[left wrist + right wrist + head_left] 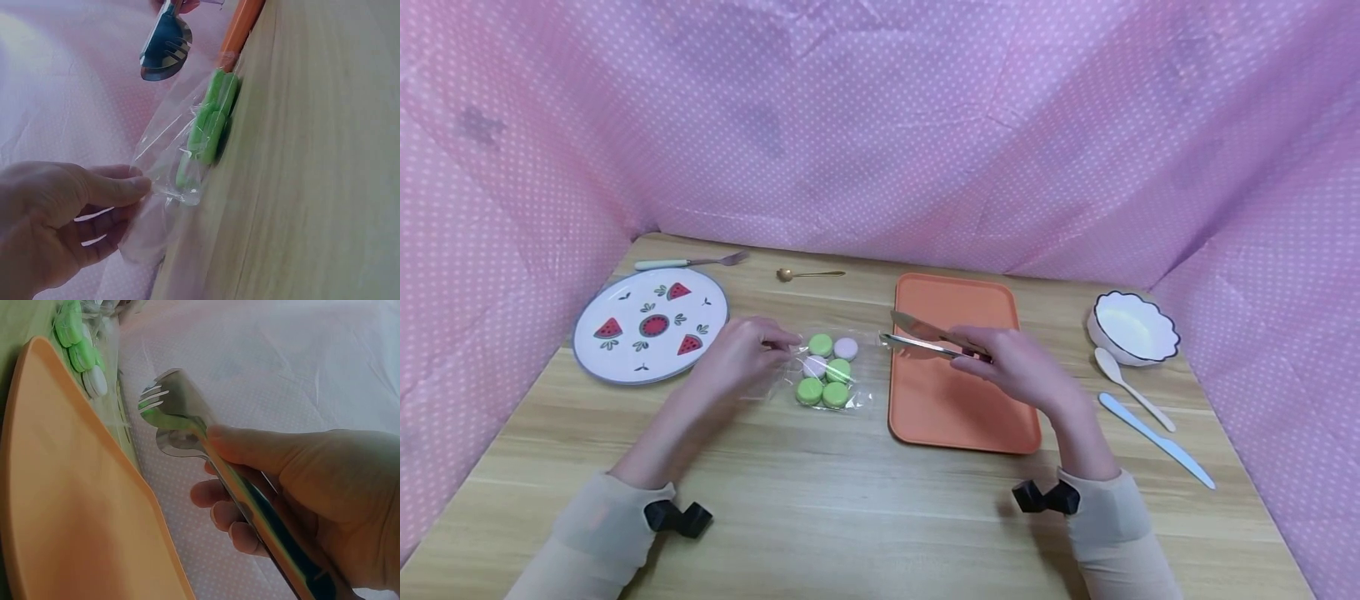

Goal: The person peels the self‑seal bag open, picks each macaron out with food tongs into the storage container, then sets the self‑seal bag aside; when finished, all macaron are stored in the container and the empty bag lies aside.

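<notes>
My left hand (748,354) pinches the left edge of a clear plastic bag (164,147) between thumb and fingers. Inside the bag lie several macarons, some green (836,395) and some pale lilac (846,348). My right hand (1011,362) grips a pair of metal serving tongs (234,487) over the orange tray (962,421). One tong end is slotted like a fork, the other is spoon-shaped, and the two ends stand slightly apart with nothing between them. In the head view the tong tips point left toward the bag.
A white plate with watermelon pictures (640,354) lies at the left, a fork (692,262) behind it. A small gold spoon (808,274) is at the back. On the right are a scalloped white bowl (1131,329), a pale spoon (1135,390) and a light blue knife (1157,440).
</notes>
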Motion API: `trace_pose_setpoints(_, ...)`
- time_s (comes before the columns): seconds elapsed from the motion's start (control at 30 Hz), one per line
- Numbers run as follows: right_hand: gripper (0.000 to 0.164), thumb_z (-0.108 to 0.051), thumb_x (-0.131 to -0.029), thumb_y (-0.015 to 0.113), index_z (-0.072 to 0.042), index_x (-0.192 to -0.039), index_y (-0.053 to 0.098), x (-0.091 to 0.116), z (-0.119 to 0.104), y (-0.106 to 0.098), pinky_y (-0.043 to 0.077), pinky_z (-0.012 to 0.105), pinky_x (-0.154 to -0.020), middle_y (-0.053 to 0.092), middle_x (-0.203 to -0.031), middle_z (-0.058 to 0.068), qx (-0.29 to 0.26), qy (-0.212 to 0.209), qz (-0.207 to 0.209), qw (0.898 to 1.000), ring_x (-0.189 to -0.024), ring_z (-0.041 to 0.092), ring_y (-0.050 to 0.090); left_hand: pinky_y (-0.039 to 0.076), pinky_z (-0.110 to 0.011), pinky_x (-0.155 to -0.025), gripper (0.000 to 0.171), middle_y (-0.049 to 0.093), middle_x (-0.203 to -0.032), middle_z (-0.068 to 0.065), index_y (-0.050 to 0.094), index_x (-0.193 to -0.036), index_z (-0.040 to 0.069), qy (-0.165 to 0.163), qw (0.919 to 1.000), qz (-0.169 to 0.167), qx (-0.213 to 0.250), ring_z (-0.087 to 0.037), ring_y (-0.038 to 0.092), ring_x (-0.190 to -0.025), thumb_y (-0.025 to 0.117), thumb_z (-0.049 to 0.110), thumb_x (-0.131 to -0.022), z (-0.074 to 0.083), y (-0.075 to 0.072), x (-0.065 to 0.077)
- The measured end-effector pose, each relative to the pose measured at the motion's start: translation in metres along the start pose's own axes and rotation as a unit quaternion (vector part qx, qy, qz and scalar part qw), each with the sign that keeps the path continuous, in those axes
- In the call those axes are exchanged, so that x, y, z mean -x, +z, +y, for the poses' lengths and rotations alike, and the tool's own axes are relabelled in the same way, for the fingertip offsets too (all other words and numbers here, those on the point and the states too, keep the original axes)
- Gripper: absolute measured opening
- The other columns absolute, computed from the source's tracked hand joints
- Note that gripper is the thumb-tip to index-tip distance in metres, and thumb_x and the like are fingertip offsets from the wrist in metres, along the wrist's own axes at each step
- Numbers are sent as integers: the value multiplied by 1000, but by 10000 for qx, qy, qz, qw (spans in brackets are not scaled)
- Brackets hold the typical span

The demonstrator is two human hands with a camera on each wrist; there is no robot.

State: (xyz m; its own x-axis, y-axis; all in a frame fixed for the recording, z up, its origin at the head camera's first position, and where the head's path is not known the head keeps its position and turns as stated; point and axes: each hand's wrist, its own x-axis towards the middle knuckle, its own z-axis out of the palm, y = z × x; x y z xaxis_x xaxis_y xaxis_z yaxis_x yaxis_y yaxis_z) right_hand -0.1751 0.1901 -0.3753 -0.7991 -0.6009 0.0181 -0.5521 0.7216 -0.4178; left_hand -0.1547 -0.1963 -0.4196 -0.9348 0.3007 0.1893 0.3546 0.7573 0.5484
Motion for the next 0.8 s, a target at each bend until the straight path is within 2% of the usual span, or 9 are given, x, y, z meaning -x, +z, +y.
trace_pose_setpoints(0.23, 29, -38, -90, 60, -36, -119, 58, 1, -2, 3, 43, 23, -63, 59, -81, -18, 90, -97, -17, 9999, -68, 2, 53, 52, -34, -76, 17, 72, -87, 1, 76, -90, 16, -134, 9999, 86, -64, -15, 65, -81, 78, 11, -74, -4, 2, -1)
trace_pose_setpoints(0.37, 24, -37, -90, 61, -35, -114, 59, 0, -3, 4, 43, 23, -61, 58, -78, -18, 89, -137, -32, 9999, -66, 2, 52, 50, -36, -79, 11, 70, -83, 4, 76, -84, 18, -406, 9990, 177, -1, -15, 64, -82, 76, 11, -75, -5, 3, -1)
trace_pose_setpoints(0.53, 18, -37, -90, 61, -35, -108, 59, 0, -5, 3, 41, 22, -59, 56, -75, -18, 145, -227, -67, 9996, -64, 1, 50, 50, -34, -79, 12, 69, -81, 10, 76, -81, 21, -801, 9961, 268, 254, -10, 64, -82, 75, 11, -76, -5, 2, 0)
trace_pose_setpoints(0.8, 24, -38, -89, 62, -34, -113, 62, 1, -12, 4, 42, 22, -62, 58, -77, -20, 261, -232, -181, 9992, -68, 1, 52, 47, -32, -77, 9, 69, -82, 13, 75, -80, 25, -1052, 9933, 111, 465, -10, 64, -84, 75, 17, -77, -8, -1, -1)
